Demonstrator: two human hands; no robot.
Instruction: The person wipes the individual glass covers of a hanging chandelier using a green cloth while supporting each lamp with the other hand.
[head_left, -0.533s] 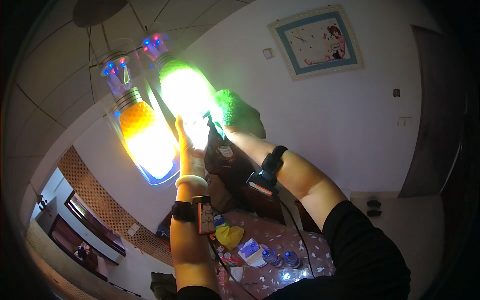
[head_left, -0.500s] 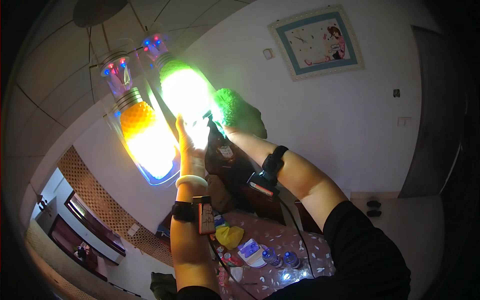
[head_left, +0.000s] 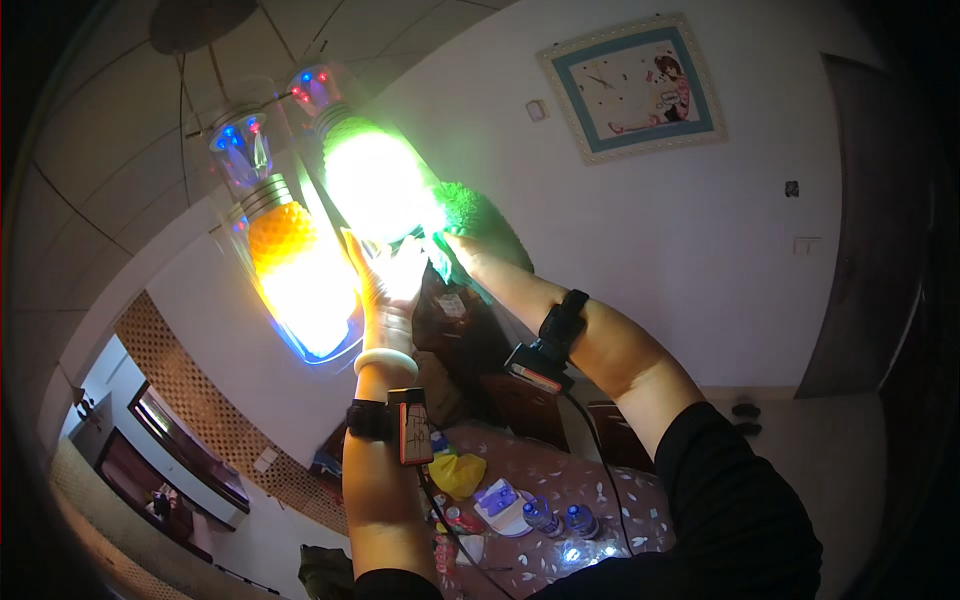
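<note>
Two lit pendant lamps hang in clear glass tubes at the upper left. The nearer one is an orange lamp (head_left: pixel 285 235); beside it is a green lamp (head_left: pixel 365 150), its lower part washed out by glare. My left hand (head_left: pixel 388 275) is raised to the bottom of the green lamp, thumb and fingers cupped round its lower end. My right hand (head_left: pixel 466 250) is just to the right of that end, its fingers closed on a cloth (head_left: pixel 439 258) that looks green in the light and hangs beside the lamp. Glare hides some fingertips.
A fuzzy rounded thing (head_left: pixel 485 220) is behind my right hand. Below is a patterned table (head_left: pixel 590 480) with bottles (head_left: pixel 542 517), a yellow bag (head_left: pixel 457 474) and small items. A framed clock (head_left: pixel 635 90) hangs on the wall. Cables run from both wrist devices.
Both lamps have shifted slightly. My right forearm has moved a little to the right, and more of the cloth shows. My left hand stays at the green lamp's bottom.
</note>
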